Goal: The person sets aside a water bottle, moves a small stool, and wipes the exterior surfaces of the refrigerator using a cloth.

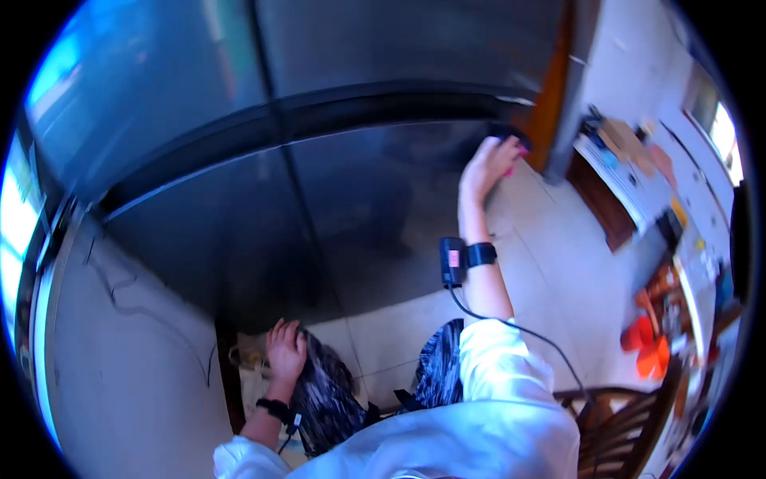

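Note:
My right hand [492, 166] is closed round a dark cloth-like thing [509, 134] with pink parts, at the right edge of a large dark glossy cabinet [359, 191] that looks like a refrigerator. Most of the held thing is hidden by the fingers. My left hand [286, 350] rests by my left knee, just below the cabinet's lower edge, with its fingers apart and nothing in it. Black bands with small devices are strapped to both forearms.
A wooden chair [622, 427] stands at the lower right. Beyond it are red-orange items [646, 347] and a cluttered white-topped desk [614, 180]. A pale wall [128, 343] with a hanging cable borders the left.

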Tool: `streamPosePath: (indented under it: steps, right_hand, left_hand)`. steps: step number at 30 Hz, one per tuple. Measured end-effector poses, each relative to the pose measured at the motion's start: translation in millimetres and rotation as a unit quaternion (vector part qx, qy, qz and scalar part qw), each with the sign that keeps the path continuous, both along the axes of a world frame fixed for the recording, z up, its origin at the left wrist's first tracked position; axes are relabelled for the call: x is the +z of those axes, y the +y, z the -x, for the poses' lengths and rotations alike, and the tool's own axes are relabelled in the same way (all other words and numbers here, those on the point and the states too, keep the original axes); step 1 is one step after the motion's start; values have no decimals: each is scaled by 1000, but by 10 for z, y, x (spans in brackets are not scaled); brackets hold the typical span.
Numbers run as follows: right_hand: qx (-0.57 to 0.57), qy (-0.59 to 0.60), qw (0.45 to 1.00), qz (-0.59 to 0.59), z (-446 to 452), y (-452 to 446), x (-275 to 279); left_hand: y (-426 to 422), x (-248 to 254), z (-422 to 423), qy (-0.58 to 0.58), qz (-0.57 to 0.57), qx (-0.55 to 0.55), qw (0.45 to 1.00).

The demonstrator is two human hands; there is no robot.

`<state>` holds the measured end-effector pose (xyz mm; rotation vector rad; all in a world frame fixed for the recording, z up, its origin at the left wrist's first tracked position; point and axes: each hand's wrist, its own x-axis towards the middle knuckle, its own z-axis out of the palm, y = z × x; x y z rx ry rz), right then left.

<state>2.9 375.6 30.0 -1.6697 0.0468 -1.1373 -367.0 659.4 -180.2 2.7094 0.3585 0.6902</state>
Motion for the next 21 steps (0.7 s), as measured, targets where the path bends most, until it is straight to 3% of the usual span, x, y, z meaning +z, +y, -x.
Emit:
streamPosePath:
  steps: [2,4,6,8,10,12,18,21]
  right_hand:
    - [0,-16,1000,-1,266,464,174]
    - [14,-141,976,168,652,1076,126]
    - [40,-227,914,333,1051,1597,19]
    - [94,-232,888,387,1200,1936,-195]
    - [114,-249,882,383,1228,2060,-196]
    - [119,-290,835,452,1196,1998,-101]
    - [140,-307,838,428,1420,2127,269]
    - [191,-327,810,448,1636,2395,635]
  left_hand:
    - [6,12,-6,-1,-5,15,1000]
    - [17,20,-8,-7,2,38,999]
    - [13,9,0,-8,4,28,1000]
    - [24,-14,-6,-8,-10,14,1000]
    - [3,-5,4,2,-4,23,1000]
    - [15,20,73,-10,4,23,1000]
    - [59,70,106,-25,26,12,999]
    - [57,51,112,-35,33,3,999]
